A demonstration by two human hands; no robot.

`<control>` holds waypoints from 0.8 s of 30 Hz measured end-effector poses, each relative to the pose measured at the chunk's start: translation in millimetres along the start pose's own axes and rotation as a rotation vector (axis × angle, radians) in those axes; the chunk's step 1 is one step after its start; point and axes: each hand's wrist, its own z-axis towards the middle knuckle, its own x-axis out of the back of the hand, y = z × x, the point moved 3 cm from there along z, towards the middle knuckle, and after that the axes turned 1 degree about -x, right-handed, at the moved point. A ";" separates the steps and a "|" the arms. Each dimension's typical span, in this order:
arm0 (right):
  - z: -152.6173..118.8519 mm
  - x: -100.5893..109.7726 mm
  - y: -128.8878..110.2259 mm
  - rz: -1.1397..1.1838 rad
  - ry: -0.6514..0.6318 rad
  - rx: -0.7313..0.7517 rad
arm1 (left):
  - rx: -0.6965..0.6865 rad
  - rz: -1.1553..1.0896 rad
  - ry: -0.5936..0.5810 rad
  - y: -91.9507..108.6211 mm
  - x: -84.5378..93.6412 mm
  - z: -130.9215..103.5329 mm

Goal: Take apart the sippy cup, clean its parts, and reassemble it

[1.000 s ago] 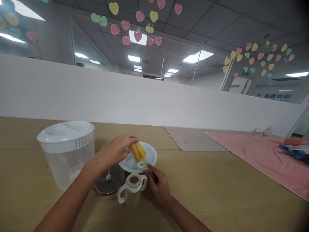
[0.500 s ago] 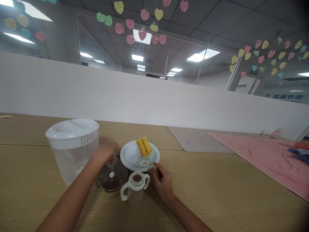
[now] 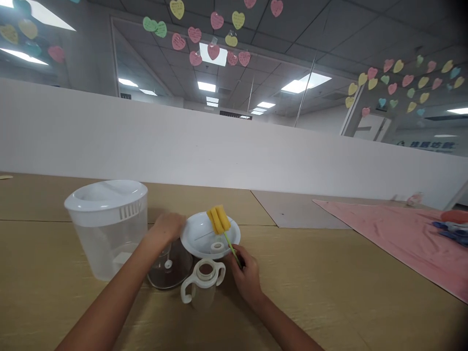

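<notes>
Right hand [image 3: 245,273] gripping bottle brush [image 3: 220,222]; left hand [image 3: 166,228] curled on glass lid [image 3: 170,265]. Cup [image 3: 203,287] scrubbing pending; steadying needed.

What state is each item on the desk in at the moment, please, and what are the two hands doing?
Pitcher: upright, lid on, clear.
Glass lid: lying flat on the desk.
White plate: tilted, far edge raised.
Sponge brush: over the plate, sponge end up.
Handled cup: upright, top open.
Left hand: at the plate's left edge; grip unclear.
Right hand: closed on the brush handle.
</notes>
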 end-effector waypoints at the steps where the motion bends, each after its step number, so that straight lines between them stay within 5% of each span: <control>1: 0.2 0.3 0.1 0.005 0.000 -0.008 | -0.040 -0.014 0.004 8.3 0.1 2.7; 9: 0.1 0.5 2.9 0.073 0.019 -0.063 | -0.408 -0.275 -0.061 68.0 -36.9 10.2; 17: 0.4 0.2 4.1 0.070 0.036 -0.073 | -0.320 -0.278 -0.029 65.0 -44.2 15.5; 24: 1.0 0.5 5.9 0.103 0.048 -0.092 | -0.243 -0.259 0.094 56.3 -16.6 12.1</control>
